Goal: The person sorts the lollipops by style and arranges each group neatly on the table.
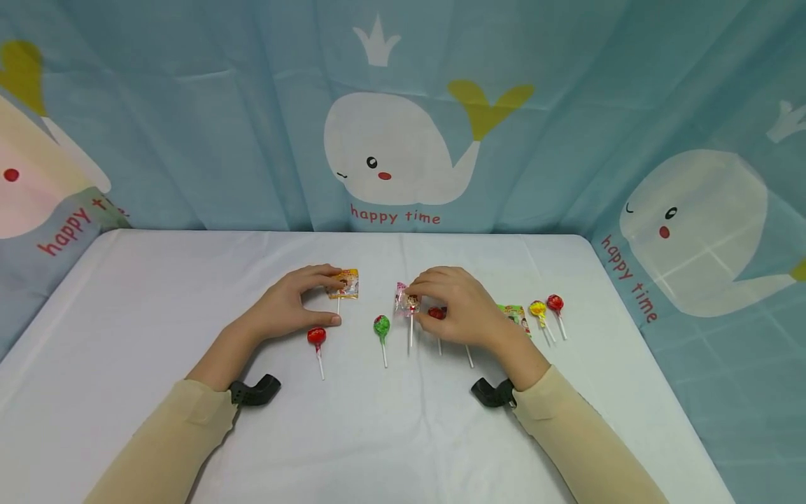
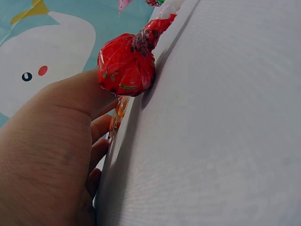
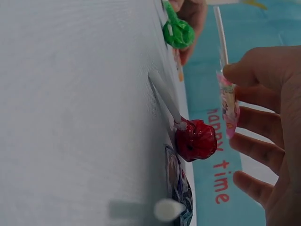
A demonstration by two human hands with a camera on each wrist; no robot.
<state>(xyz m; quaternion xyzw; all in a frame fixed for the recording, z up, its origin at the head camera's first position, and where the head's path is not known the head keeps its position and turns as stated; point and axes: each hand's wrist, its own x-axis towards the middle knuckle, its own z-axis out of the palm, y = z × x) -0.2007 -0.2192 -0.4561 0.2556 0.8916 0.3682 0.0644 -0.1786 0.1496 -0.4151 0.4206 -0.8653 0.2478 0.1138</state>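
My left hand [image 1: 286, 301] rests its fingertips on an orange flat-wrapped lollipop [image 1: 350, 283], its thumb spread away from the wrapper. Just below that thumb lies a red lollipop [image 1: 317, 336], large in the left wrist view [image 2: 126, 66]. My right hand [image 1: 462, 304] pinches a pink flat-wrapped lollipop [image 1: 401, 299] between thumb and fingers. The right wrist view shows this pink lollipop [image 3: 229, 101] held off the table, its other fingers loosely bent. Under the right hand are a dark red lollipop [image 3: 196, 140] and a dark-wrapped one [image 3: 176, 181], partly hidden from above.
Between the hands lies a green lollipop [image 1: 381, 325]. Right of the right hand are a green flat wrapper [image 1: 516, 313], partly hidden by the wrist, a yellow lollipop [image 1: 538, 309] and another red lollipop [image 1: 555, 303]. A white cloth covers the table [image 1: 378, 434]; a blue whale-print curtain [image 1: 252, 140] hangs behind.
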